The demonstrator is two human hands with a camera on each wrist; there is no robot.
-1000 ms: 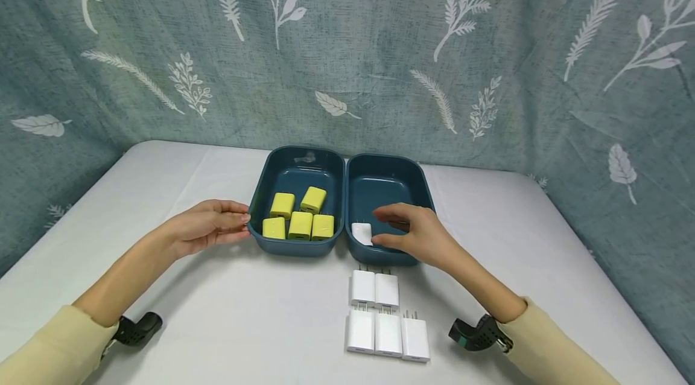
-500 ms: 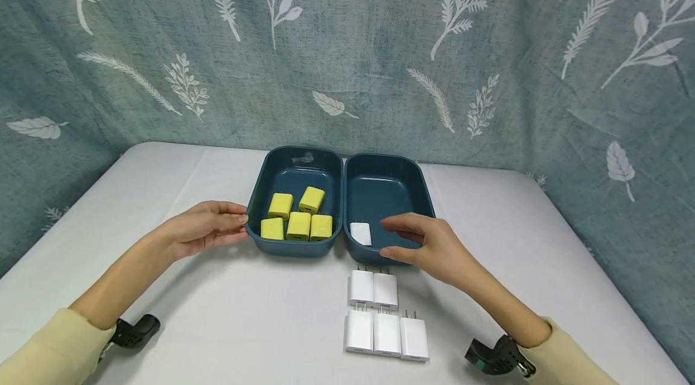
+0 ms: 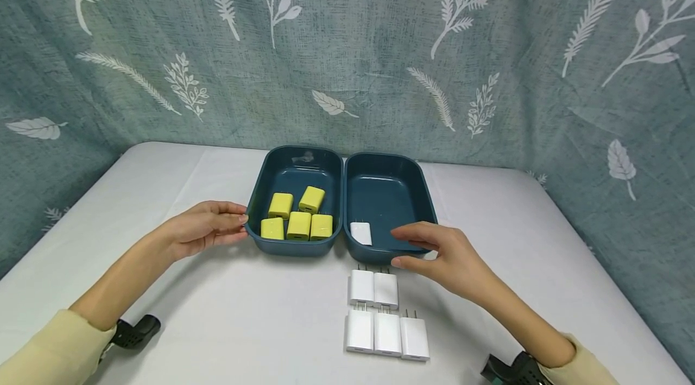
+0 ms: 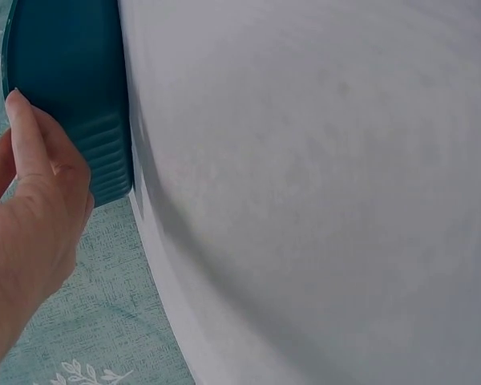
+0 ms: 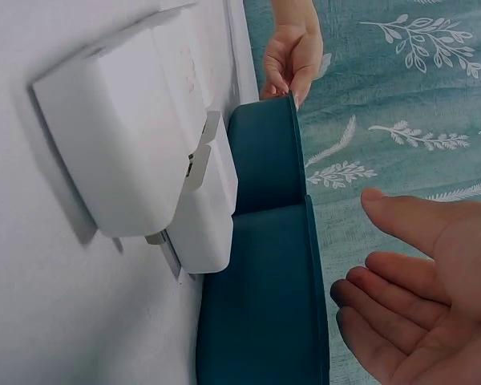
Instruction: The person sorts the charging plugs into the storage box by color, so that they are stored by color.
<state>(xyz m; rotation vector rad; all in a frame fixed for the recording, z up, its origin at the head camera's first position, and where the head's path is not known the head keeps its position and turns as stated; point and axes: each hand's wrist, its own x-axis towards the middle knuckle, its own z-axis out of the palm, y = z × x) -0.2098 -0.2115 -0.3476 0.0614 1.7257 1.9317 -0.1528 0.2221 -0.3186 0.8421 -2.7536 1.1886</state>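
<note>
My left hand (image 3: 206, 229) touches the outer left side of the left dark blue bin (image 3: 257, 240), fingertips at its rim. The left wrist view shows the fingers along the bin's ribbed wall (image 4: 104, 160). Several yellow plug-in chargers (image 3: 298, 225) lie inside that bin. One white wall charger (image 3: 361, 233) lies in the near left corner of the right dark blue bin (image 3: 374, 255). Above this bin's near right rim is my right hand (image 3: 450, 258), its thumb and fingers apart and nothing between them. In the right wrist view, the palm (image 5: 457, 321) is bare.
Several white wall chargers (image 3: 360, 332) lie in two rows on the white tabletop (image 3: 244, 324), in front of the right bin, prongs facing away. The two bins stand side by side. A patterned cloth (image 3: 369, 41) hangs behind the table.
My right hand has drawn back from beside the white charger in the right bin, moving right and nearer me, its fingers spread apart. My left hand stays at the left bin.
</note>
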